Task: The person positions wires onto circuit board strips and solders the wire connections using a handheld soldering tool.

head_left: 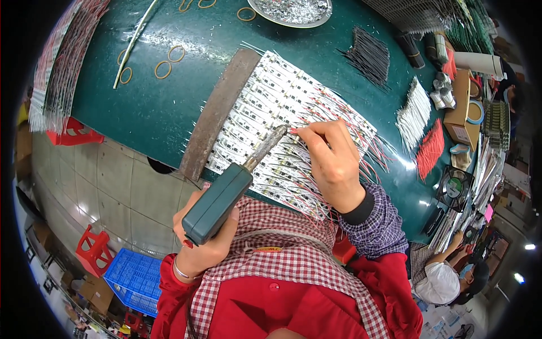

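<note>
My left hand is wrapped round the dark green body of a soldering gun. The gun's metal tip reaches the middle of a white panel of small circuit boards. Right beside that tip, my right hand has its thumb and forefinger pinched on a thin red wire, mostly hidden by the fingers. Rows of red and white wires stick out over the panel's right half. A rusty flat metal bar lies along the panel's left edge.
On the green table lie bundles of black wires, white wires and red wires. A round metal dish of scraps stands at the far edge. Rubber bands lie to the left. A cardboard box and a fan are at right.
</note>
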Tool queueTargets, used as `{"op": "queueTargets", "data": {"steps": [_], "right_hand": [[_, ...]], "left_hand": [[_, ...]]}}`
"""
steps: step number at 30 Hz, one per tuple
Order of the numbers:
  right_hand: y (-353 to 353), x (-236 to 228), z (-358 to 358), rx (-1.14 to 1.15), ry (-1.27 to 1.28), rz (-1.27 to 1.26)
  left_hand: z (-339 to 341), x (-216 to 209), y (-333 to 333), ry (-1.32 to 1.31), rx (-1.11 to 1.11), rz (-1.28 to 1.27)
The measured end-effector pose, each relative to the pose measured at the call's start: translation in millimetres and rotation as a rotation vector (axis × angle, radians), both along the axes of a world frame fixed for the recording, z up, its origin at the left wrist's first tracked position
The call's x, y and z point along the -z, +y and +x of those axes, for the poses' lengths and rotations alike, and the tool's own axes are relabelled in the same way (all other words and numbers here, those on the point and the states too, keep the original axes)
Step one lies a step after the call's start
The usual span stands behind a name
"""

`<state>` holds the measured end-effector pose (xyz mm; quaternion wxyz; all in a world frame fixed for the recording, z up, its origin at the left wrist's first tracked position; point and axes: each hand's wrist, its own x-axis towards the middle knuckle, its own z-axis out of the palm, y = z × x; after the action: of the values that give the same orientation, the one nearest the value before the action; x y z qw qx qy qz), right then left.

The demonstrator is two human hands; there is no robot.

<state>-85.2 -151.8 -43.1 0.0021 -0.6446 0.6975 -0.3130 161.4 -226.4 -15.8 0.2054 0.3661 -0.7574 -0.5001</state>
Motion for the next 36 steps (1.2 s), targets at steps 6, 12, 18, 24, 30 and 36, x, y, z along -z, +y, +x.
{"op": "queueTargets", "data": {"steps": [6, 12, 18, 24, 30, 36], "right_hand": [[0.3, -1.4, 0.4, -0.013, 0.017, 0.027], [0.7, -0.1, 0.0, -0.013, 0.024, 0.031], [-0.3, -2.1, 1.5, -0.007, 0.032, 0.040], [-1.1, -0.2, 4.3, 0.020, 0.032, 0.025], [7.5, -5.2, 8.4, 0.007, 0.043, 0.015], [9.0, -2.8, 7.3, 0.028, 0.050, 0.030]], "left_hand": [[0.2, 2.4, 0.4, 0.009, 0.039, -0.044], [1.5, 2.1, 2.2, -0.026, 0.051, -0.055], [10.2, 7.6, 6.6, 0.022, 0.001, -0.054], [13.4, 10.7, 9.5, 0.043, -0.048, -0.026], [21.8, 14.4, 12.5, 0.032, -0.047, -0.020], [21.0, 12.3, 12.7, 0.046, -0.070, 0.026]]}}
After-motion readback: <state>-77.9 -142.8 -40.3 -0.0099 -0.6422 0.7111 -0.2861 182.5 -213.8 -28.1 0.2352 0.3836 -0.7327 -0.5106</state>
